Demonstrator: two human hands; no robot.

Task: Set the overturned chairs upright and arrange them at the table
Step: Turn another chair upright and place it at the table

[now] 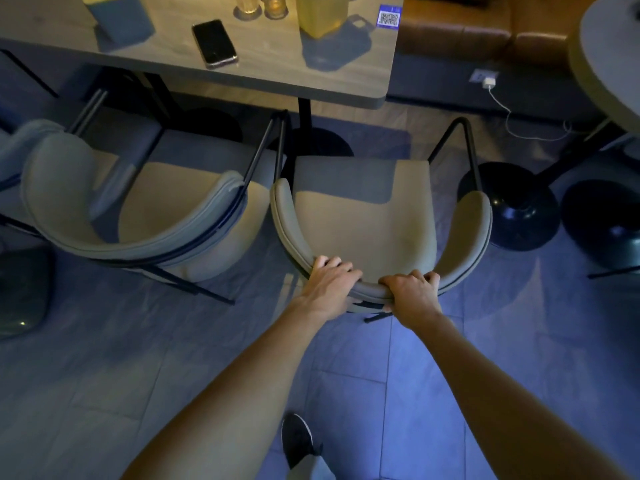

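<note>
A beige upholstered chair (363, 216) with a curved backrest and black metal frame stands upright, facing the wooden table (263, 67), its seat a little short of the table edge. My left hand (329, 289) and my right hand (412, 296) both grip the top of its curved backrest, side by side. A second matching chair (138, 209) stands upright just to the left, turned slightly, its right arm almost touching the first chair.
On the table lie a black phone (214, 43), glasses (259, 5), a yellow jug (322, 15) and a QR sticker (389, 16). Black round table bases (512, 209) sit at right beside another table (609, 57). A charger cable (502, 109) trails over the floor. My shoe (298, 441) is below.
</note>
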